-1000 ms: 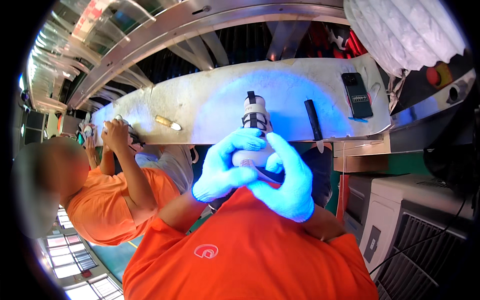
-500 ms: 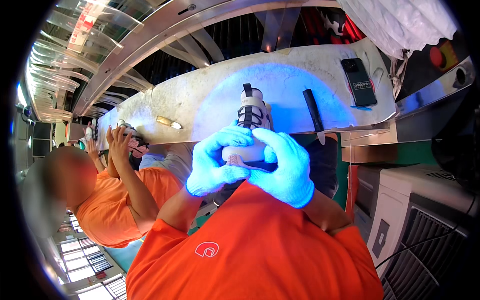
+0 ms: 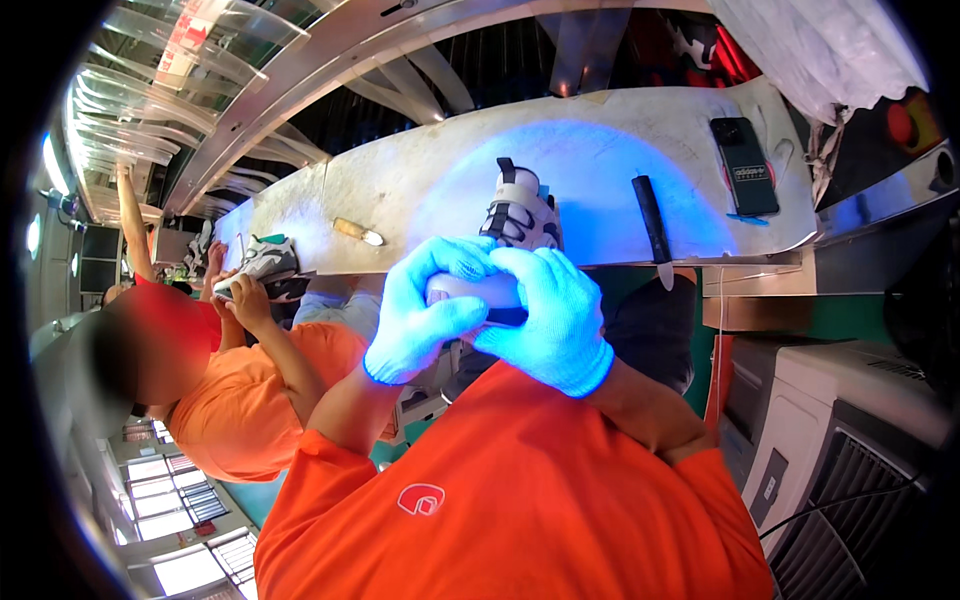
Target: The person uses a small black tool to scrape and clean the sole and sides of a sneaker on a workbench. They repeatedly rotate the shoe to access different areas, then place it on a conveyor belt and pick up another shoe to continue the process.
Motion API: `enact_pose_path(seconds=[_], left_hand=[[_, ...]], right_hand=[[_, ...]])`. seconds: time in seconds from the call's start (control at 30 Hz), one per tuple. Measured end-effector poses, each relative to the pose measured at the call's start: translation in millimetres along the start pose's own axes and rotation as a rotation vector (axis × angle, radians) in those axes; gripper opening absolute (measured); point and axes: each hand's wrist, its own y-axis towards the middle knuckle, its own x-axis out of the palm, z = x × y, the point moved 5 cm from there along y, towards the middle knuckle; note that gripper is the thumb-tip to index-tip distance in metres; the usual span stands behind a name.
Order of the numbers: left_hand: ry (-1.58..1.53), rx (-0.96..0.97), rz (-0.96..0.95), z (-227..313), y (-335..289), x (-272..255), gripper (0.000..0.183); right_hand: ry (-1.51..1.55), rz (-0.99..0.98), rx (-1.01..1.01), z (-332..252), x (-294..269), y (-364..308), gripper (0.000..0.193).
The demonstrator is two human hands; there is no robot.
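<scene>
Pale, scuffed sheeting covers the long surface [image 3: 410, 190], its far edge slightly wavy, with a round pool of blue light spread across the middle. Within that glow is the shoe [image 3: 524, 222], its heel away from the person and its rounded, smooth toe at the near edge between both hands. Black laces cross its light upper, and a black loop rises at the heel.

Both gloves look knitted, with banded cuffs. The left hand [image 3: 418, 312] curls around one side of the toe, fingers bent over the top and thumb along the near side. The right hand [image 3: 552, 312] closes on the other side, its fingers bent and pressed near the left's. Both forearms angle inward, elbows out.

To the right lie a slim black-handled knife [image 3: 651, 222], its blade tip past the edge, and a flat, dark phone [image 3: 744, 165]; to the left, a yellowish-handled tool [image 3: 357, 232].
</scene>
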Motion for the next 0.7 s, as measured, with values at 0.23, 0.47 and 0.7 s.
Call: enact_pose_path(seconds=[0.23,0.47,0.7], left_hand=[[0.118,-0.068,0.057,12.2,-0.3,-6.7,0.044],[-0.100,-0.078,0.097,-0.6,8.1,-27.6,0.045],[-0.085,-0.069,0.084,0.3,12.1,-31.5,0.048]], right_hand=[[0.006,-0.035,0.036,-3.9,10.1,9.2,0.081],[0.051,0.040,0.168,19.0,9.6,-20.0,0.086],[0.152,0.107,0.060,29.6,16.8,-27.9,0.083]])
